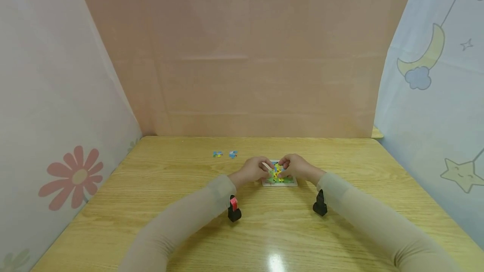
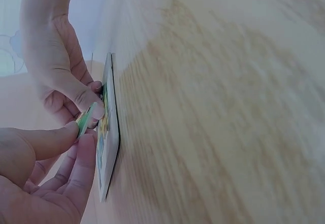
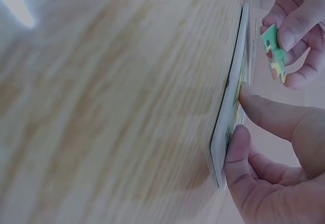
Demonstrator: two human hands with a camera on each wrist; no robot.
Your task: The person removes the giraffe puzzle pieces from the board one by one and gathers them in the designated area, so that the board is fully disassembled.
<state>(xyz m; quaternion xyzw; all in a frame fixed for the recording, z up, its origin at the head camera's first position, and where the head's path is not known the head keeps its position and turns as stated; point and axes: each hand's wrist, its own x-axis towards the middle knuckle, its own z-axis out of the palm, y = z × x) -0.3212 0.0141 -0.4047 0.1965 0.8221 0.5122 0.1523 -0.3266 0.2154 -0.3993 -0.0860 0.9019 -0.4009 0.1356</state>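
Observation:
Near the middle of the table lies a small jigsaw puzzle board [image 1: 288, 180], with a pale rim and a yellow and green picture. My left hand [image 1: 254, 169] holds a green jigsaw piece [image 3: 278, 56] between thumb and fingers, raised beside the left part of the board. This piece also shows edge-on in the left wrist view. From the right, my right hand [image 1: 299, 167] reaches over the board, thumb and fingertips touching its picture side, spread a little apart. Both hands partly cover the picture in the head view.
Two loose jigsaw pieces, a left one [image 1: 217, 154] and a right one [image 1: 233, 154], lie on the wooden table [image 1: 181, 200] beyond my left hand. A brown sheet [image 1: 245, 53] hangs behind the table, and printed cloth walls stand at both sides.

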